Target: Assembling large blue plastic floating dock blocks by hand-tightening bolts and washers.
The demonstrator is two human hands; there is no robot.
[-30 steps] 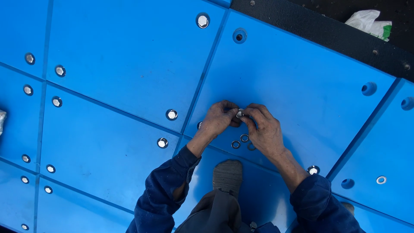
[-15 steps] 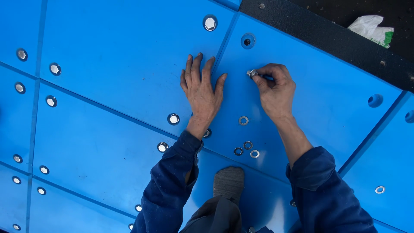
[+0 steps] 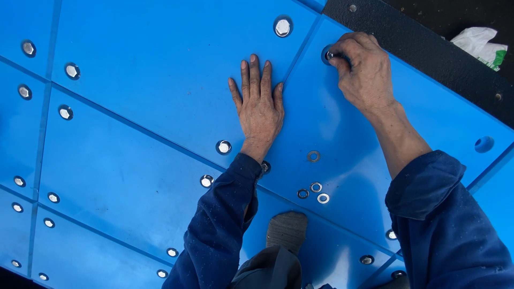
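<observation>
My left hand [image 3: 259, 104] lies flat, fingers spread, on a blue panel [image 3: 160, 75] beside the seam between two panels. My right hand [image 3: 361, 67] reaches to the far corner of the neighbouring blue panel [image 3: 428, 123] and pinches a small silver bolt [image 3: 330, 54] at a round hole there. Several loose metal washers [image 3: 315, 190] lie on that panel nearer to me, one washer [image 3: 314, 156] apart from the rest. Both arms wear dark blue sleeves.
Bolt heads [image 3: 282, 27] sit in recessed holes along the panel edges. An open hole [image 3: 484, 144] shows at the right. A black strip [image 3: 428, 48] borders the panels at the top, with a crumpled white bag [image 3: 479, 45] beyond. My shoe [image 3: 287, 230] rests below.
Both hands left the washer pile. My left hand spread flat on the panel. My right hand carried the bolt up to the far corner hole.
</observation>
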